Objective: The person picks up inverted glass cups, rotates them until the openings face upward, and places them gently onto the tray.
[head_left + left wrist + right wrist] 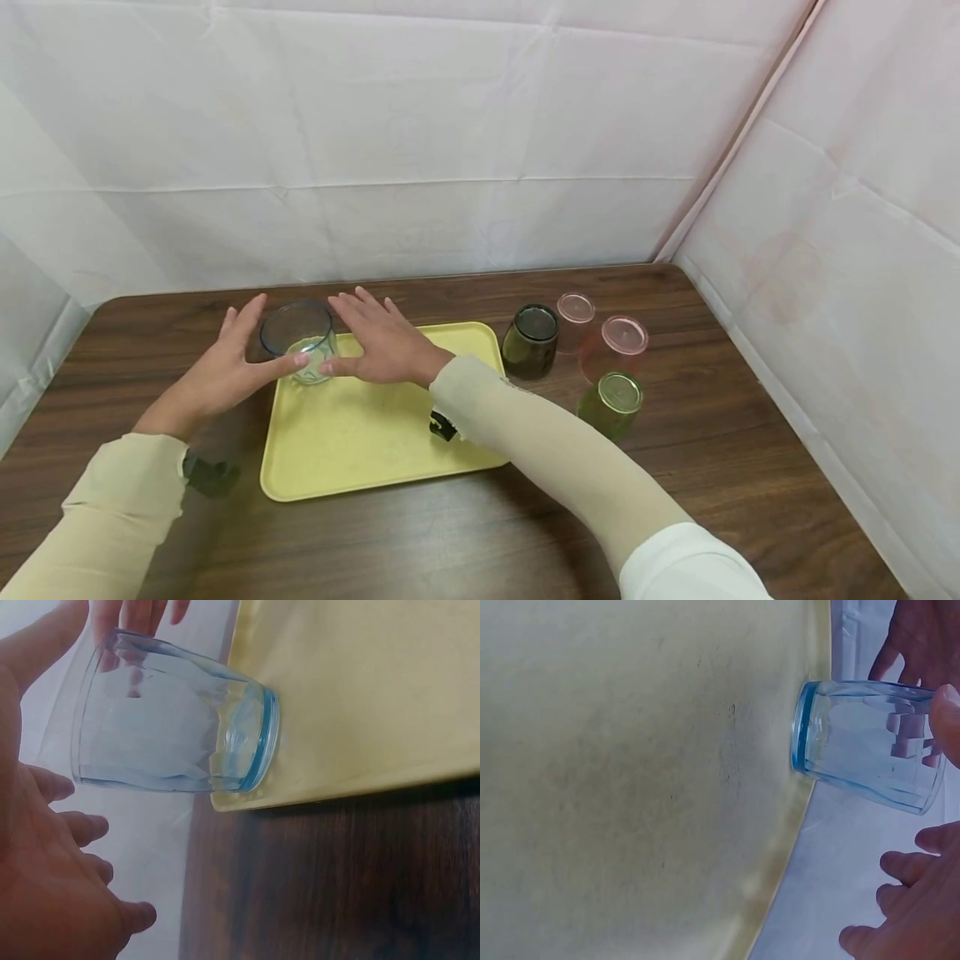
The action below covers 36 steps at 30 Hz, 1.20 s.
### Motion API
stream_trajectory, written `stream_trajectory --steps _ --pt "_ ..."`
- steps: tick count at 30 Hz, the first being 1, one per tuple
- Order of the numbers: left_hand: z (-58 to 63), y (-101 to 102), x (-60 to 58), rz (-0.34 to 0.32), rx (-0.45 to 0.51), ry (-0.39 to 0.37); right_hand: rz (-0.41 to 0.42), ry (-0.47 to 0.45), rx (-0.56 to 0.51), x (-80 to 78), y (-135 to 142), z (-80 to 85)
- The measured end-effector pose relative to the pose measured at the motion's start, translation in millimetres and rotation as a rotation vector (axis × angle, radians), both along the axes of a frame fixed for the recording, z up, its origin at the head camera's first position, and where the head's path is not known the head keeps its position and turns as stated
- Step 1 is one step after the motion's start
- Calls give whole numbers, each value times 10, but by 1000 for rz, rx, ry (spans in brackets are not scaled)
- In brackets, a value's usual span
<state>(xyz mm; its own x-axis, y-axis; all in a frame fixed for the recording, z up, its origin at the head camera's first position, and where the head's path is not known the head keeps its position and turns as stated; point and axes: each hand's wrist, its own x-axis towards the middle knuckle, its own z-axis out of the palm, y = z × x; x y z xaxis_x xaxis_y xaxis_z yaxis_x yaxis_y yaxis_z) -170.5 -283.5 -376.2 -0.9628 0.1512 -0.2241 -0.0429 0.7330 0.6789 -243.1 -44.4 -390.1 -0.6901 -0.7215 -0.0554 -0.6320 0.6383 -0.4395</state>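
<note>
A clear, blue-tinted glass tumbler (298,323) stands upright, mouth up, at the far left corner of a yellow tray (352,437). On its left side, my left hand (225,371) has its fingers spread, and the thumb reaches across the front of the glass. From the right comes my right hand (390,343), fingers extended, thumb close to the glass wall. Neither hand curls round the tumbler. In the left wrist view, the left fingers show apart from the tumbler (161,720). The right wrist view shows the tumbler's base (804,727) on the tray near its edge.
Right of the tray several tumblers stand upside down on the brown wooden table (720,450): a dark one (529,346), a pale pink one (576,310), a pink one (624,337) and a green one (613,404). White sheeting (450,142) hangs behind and at the sides.
</note>
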Motion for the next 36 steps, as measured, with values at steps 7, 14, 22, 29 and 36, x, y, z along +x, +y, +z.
stream_trajectory --steps 7,14,22,29,36 --pt "-6 24 53 -51 -90 100 -16 52 119 74 100 32" --pt "25 56 119 -56 -174 132 -36 96 156 136 211 63" --pt "86 121 233 -87 -279 149 -58 112 164 211 349 158" --pt "127 175 342 -99 -354 174 -67 130 181 279 454 242" --pt "141 217 463 -118 -389 210 -72 155 190 343 593 299"
